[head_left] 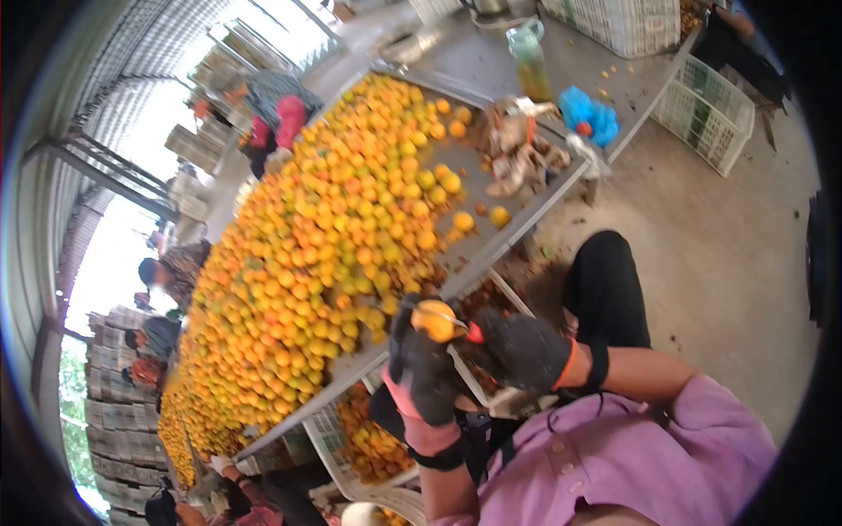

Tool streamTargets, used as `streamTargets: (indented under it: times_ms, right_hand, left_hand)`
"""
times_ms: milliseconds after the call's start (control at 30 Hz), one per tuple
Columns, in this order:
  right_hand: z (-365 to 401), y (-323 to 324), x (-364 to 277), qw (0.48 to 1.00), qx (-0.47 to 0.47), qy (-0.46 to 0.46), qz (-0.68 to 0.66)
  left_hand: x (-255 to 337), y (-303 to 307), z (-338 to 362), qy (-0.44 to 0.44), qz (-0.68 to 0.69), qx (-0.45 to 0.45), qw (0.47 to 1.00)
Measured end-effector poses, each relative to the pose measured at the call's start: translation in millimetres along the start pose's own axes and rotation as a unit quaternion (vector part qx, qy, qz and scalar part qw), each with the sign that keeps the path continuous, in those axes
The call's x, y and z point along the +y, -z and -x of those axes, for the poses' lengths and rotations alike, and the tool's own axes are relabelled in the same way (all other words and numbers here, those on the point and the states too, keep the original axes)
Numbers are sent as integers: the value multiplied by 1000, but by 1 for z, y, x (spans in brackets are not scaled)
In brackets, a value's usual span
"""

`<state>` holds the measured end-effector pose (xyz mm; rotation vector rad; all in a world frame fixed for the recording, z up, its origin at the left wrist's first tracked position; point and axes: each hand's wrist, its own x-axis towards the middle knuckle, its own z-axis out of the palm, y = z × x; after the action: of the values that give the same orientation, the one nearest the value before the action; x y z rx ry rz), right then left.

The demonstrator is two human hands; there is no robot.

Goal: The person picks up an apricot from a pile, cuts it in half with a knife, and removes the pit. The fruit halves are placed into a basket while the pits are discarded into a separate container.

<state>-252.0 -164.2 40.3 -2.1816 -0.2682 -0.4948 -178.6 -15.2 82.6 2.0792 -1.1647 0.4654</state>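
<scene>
While left hand (427, 373) grips, orange (436, 320) apparently atop

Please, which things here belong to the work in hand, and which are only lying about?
In hand:
left hand, gripping one orange fruit
right hand, gripping a small red tool
fruit heap
crate of fruit below

Lying about:
green jug
blue bag
white crate
scraps

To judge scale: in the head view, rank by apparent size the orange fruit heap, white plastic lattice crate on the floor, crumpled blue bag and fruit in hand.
1. Orange fruit heap.
2. White plastic lattice crate.
3. Crumpled blue bag and hand-held orange fruit: alike; the fruit is nearer, so unranked.
</scene>
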Motion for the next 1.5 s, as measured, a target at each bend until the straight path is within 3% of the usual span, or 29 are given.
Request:
streamTargets:
  times_ms: [33, 67, 133, 167, 200, 233, 267, 333, 367, 400, 467, 500, 567, 600, 667, 700, 767, 800, 867, 933, 1000, 1033, 1100, 1167, 1200, 1267, 1300, 1367, 1500]
  right_hand:
    - [1, -4, 0, 997, 51, 54, -19]
    - [3, -11, -2, 998, 44, 43, -18]
    - [2, -21, -4, 992, 45, -60, -97]
    - [2, -21, -6, 991, 27, -74, -107]
    - [1, -18, -7, 991, 23, -75, -106]
    - [0, -14, -9, 997, 7, -40, -71]
    - [-2, -9, -10, 999, -8, -6, -35]
    - [-6, 4, -13, 997, -56, -38, -30]
    - [-9, 8, -13, 991, -106, -71, -29]
    - [-12, 7, -6, 992, -105, -67, -27]
    - [-16, -3, 10, 988, -137, -63, -17]
    - [-14, -7, 11, 989, -134, -60, -17]
    - [-19, -14, 9, 999, 11, 50, 13]
    - [-21, -15, 7, 997, 23, 73, 21]
    - [-19, -20, 5, 996, -89, -11, 23]
    - [-21, -18, 8, 996, -85, 3, 25]
    - [-21, -16, 10, 987, -157, 3, 42]
    - [-25, -14, 8, 987, -157, 7, 42]
    - [-37, -6, 4, 985, -165, 12, 45]
    - [-44, -3, -2, 981, -185, 2, 48]
    - [-54, -8, -4, 978, -202, -8, 51]
    - [-57, -15, -3, 975, -207, -18, 75]
    - [-66, -23, 1, 972, -212, -25, 100]
    - [-75, -27, 12, 978, -165, 90, 91]
    - [-79, -34, 19, 978, -165, 94, 90]
    - [-87, -48, 33, 982, -168, 49, 67]
    - [-94, -48, 34, 982, -170, 49, 66]
    - [-111, -44, 35, 976, -216, 0, 11]
    - [-123, -75, 72, 972, -221, 1, -82]
  left_hand:
    - [12, -4, 4, 166, 117, 9, 979]
    - [7, -25, 13, 234, 390, 115, 883]
    - [17, -19, 13, 343, 586, 117, 725]
    - [11, -19, 18, 348, 587, 119, 722]
    - [1, -21, 21, 235, 358, 96, 899]
    - [-6, -20, 21, 98, 95, 62, 989]
    - [-8, -17, 21, 95, 96, 62, 989]
    - [-8, -8, 21, 346, 312, 94, 880]
    - [2, 2, 12, 367, 209, 51, 905]
    - [-4, 4, 13, 365, 208, 54, 906]
    - [-16, 7, 18, 256, 166, 13, 952]
    - [-12, 1, 13, 286, 203, 62, 935]
    - [-17, -1, 22, 301, 225, 34, 926]
    - [-23, -3, 26, 322, 248, 4, 914]
    - [-28, -23, 40, 234, 167, 72, 955]
    - [-28, -19, 36, 226, 160, 82, 957]
    - [-21, -9, 32, 331, 310, 134, 881]
    - [-23, -5, 31, 330, 308, 137, 882]
    - [-27, 5, 25, 451, 375, 119, 801]
    - [-30, 9, 23, 426, 337, 102, 833]
    - [-35, 7, 20, 393, 411, 143, 810]
    - [-30, 9, 12, 439, 387, 159, 795]
    - [-41, 7, 9, 436, 364, 170, 805]
    - [-57, 3, 7, 417, 320, 188, 830]
    - [-72, -2, 15, 416, 317, 191, 831]
    - [-103, -13, 27, 300, 171, 148, 927]
    - [-110, -15, 25, 342, 198, 140, 908]
    - [-129, -20, 24, 343, 212, 133, 905]
    - [-167, -35, 23, 355, 225, 108, 901]
